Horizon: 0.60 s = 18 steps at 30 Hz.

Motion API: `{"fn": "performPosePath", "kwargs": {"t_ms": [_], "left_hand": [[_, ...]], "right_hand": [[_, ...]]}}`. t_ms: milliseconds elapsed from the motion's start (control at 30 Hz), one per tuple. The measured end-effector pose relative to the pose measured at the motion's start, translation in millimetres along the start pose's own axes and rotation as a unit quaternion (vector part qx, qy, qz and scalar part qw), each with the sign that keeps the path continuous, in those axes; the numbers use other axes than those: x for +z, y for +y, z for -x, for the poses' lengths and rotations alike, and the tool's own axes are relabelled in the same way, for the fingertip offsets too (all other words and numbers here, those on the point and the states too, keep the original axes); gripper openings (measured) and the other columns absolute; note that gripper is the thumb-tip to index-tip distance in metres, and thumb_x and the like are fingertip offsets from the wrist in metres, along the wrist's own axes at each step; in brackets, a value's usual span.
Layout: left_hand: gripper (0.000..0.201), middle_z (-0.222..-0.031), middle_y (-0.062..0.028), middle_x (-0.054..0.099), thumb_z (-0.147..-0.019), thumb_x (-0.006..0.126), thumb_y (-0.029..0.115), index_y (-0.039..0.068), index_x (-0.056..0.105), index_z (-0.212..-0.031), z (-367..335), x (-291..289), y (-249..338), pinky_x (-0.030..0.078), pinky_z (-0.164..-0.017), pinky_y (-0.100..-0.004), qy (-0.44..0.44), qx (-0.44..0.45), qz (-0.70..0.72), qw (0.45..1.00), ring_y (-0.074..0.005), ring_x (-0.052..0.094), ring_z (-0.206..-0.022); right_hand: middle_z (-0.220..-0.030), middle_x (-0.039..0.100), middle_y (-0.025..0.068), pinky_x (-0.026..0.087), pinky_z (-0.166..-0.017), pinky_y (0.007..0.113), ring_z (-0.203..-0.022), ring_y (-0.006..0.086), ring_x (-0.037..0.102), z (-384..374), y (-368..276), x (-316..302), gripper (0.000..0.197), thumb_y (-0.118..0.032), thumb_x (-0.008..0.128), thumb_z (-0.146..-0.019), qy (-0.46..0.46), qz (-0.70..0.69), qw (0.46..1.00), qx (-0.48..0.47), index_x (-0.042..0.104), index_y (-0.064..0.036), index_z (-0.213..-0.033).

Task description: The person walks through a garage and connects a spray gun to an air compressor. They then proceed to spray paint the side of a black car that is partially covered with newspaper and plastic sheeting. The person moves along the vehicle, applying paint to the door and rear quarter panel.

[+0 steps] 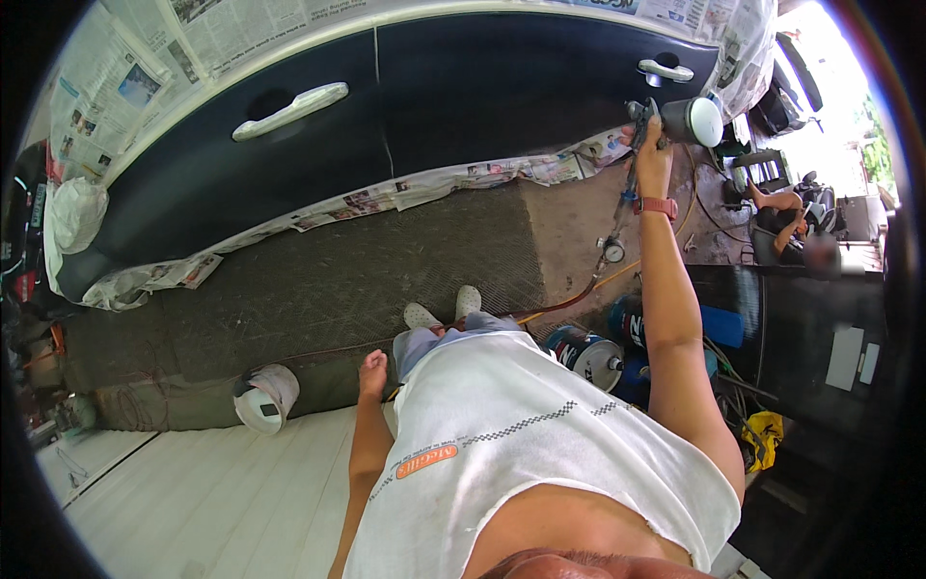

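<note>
My right hand (652,150) is wrapped round a spray gun (639,114) held out at arm's length, close to the dark car side. A grey paint cup (693,122) with a whitish end is fitted to the gun. Below the grip hangs an air line with a round pressure gauge (613,252). The dark car doors (463,87) carry a pale handle (291,111) at left and another handle (667,73) just beyond the gun. Down at my side, my left hand (372,374) has its fingers curled in, with nothing visible in them.
Newspaper masking (270,43) covers the car's upper part, and more lines its lower edge. A white bucket (266,398) stands left of me. Paint cans (585,355) sit at my right. Hoses (579,280) cross the floor. A person (793,217) sits at far right.
</note>
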State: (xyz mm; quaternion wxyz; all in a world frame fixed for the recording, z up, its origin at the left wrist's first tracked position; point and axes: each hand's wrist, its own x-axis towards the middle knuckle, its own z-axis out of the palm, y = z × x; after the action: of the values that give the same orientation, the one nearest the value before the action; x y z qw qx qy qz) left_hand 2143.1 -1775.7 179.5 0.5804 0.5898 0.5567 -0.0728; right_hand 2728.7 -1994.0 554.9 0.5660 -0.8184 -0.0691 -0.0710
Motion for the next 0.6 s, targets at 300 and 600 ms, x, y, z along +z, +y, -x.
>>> {"fn": "performPosePath", "kwargs": {"t_ms": [300,600], "left_hand": [[0.043,-0.11,-0.01,0.069,-0.097,0.067,0.026,0.001,0.06,-0.131,27,3,-55,0.053,-0.084,-0.0309,0.038,0.059,0.012,0.997,-0.0166,0.064,-0.093],[0.039,-0.109,-0.0076,0.068,-0.098,0.068,0.026,0.002,0.06,-0.128,65,-15,-61,0.053,-0.087,-0.0343,0.083,-0.065,0.116,0.988,-0.0185,0.063,-0.101]], "right_hand": [[-0.081,0.07,0.0049,0.045,-0.05,0.025,-0.061,0.0087,0.059,86,-2,91,0.043,-0.042,0.055,-0.103,-0.164,-0.087,0.979,0.08,0.07,-0.0018,-0.099],[-0.085,0.072,0.0053,0.051,-0.075,0.03,-0.077,0.0118,0.063,158,-15,190,0.037,-0.03,0.054,-0.105,-0.322,-0.138,0.931,-0.099,0.066,0.0029,-0.117]]}}
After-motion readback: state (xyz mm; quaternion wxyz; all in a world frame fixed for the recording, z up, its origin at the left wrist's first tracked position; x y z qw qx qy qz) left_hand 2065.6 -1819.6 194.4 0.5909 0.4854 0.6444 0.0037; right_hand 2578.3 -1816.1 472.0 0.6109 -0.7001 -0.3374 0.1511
